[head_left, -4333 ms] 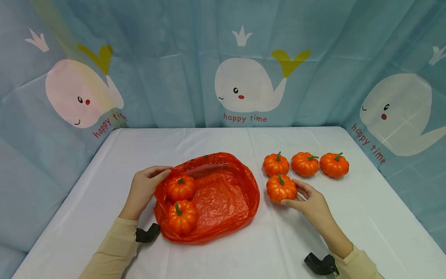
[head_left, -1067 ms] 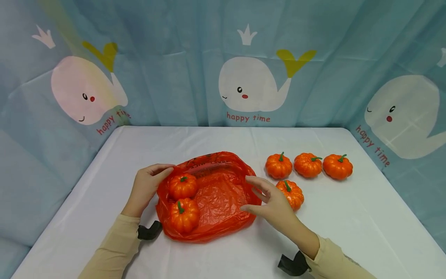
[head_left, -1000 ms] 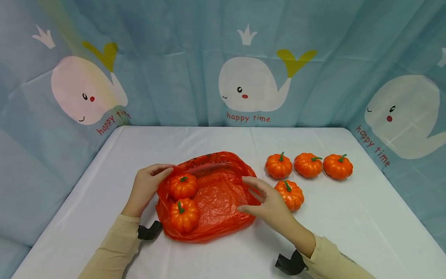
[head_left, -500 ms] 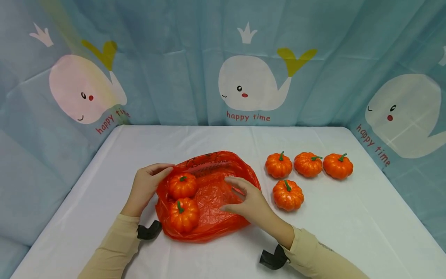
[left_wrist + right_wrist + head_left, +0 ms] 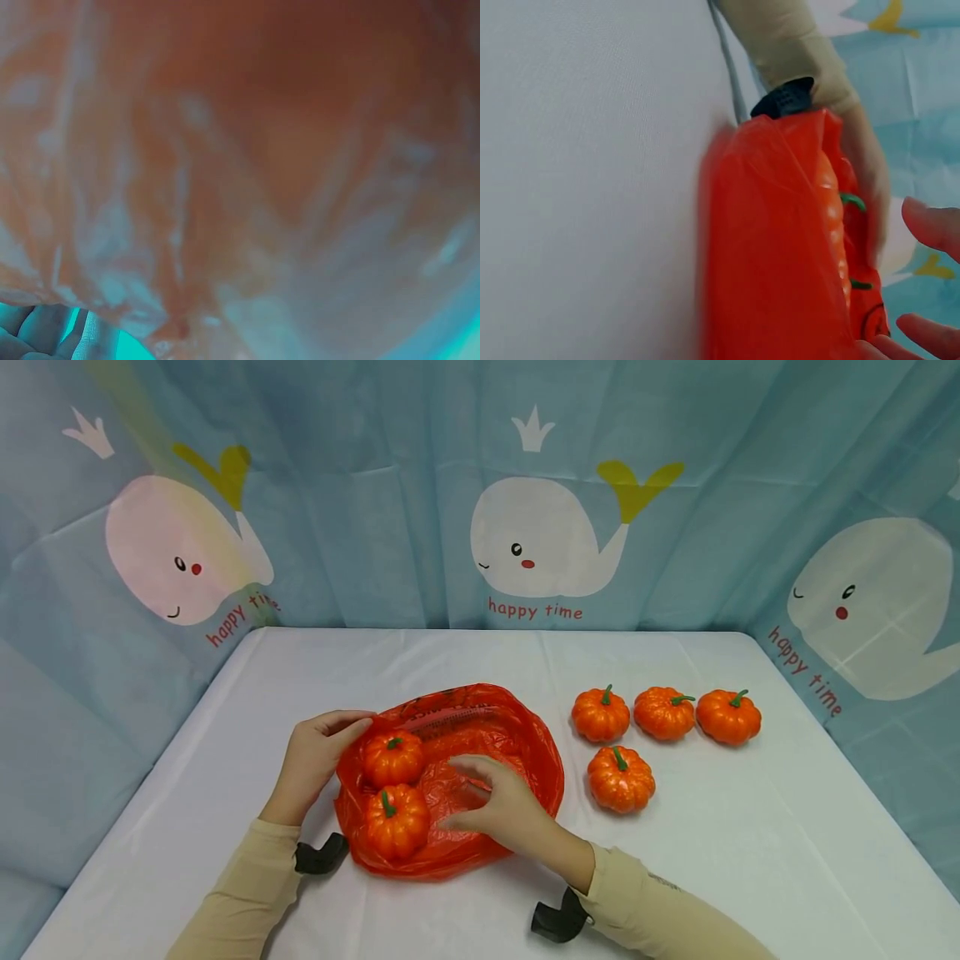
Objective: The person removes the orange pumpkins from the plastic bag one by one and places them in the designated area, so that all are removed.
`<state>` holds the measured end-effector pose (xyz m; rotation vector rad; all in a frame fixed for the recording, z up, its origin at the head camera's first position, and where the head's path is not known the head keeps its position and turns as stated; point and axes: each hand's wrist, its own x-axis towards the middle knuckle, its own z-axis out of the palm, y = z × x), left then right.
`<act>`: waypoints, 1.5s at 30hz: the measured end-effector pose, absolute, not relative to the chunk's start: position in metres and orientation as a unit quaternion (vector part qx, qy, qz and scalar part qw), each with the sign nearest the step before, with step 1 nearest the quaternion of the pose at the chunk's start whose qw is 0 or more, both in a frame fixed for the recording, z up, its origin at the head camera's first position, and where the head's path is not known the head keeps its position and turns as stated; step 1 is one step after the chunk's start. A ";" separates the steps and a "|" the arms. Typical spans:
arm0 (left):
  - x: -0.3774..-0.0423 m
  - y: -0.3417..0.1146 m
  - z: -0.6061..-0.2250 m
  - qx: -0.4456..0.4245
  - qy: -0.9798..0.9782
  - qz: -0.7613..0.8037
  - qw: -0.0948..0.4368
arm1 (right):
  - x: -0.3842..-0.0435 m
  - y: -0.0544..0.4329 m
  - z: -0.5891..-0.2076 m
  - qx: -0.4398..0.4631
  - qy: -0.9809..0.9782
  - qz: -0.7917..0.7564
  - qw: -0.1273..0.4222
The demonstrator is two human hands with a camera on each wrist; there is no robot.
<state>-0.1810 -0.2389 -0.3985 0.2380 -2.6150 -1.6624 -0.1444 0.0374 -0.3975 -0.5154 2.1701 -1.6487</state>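
Note:
A red plastic bag (image 5: pixel 480 777) lies spread wide on the white table, its mouth facing up. Inside, on its left side, sit two small orange pumpkins, one farther back (image 5: pixel 393 758) and one nearer (image 5: pixel 397 821). My left hand (image 5: pixel 318 764) pinches the bag's left rim between thumb and fingers. Over the bag's right half hovers my right hand (image 5: pixel 506 806), thumb and fingers spread apart with nothing between them, just right of the nearer pumpkin. Crinkled, blurred bag film (image 5: pixel 225 187) fills most of the left wrist view. Spread fingers (image 5: pixel 930 225) show at the right wrist view's edge.
To the right of the bag, several more pumpkins stand on the table (image 5: pixel 750 827): a back row with a middle one (image 5: pixel 664 713), and one in front (image 5: pixel 621 779). A blue curtain (image 5: pixel 420 543) with whale prints hangs behind the table and along its sides.
My right hand has let go of the front pumpkin outside the bag and moved left, in over the bag. My left hand stays at the rim.

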 end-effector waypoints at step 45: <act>-0.177 -0.240 -0.395 0.068 -0.845 -0.531 0.016 | -0.139 -0.012 -0.414 -0.188 0.832 -0.481 0.204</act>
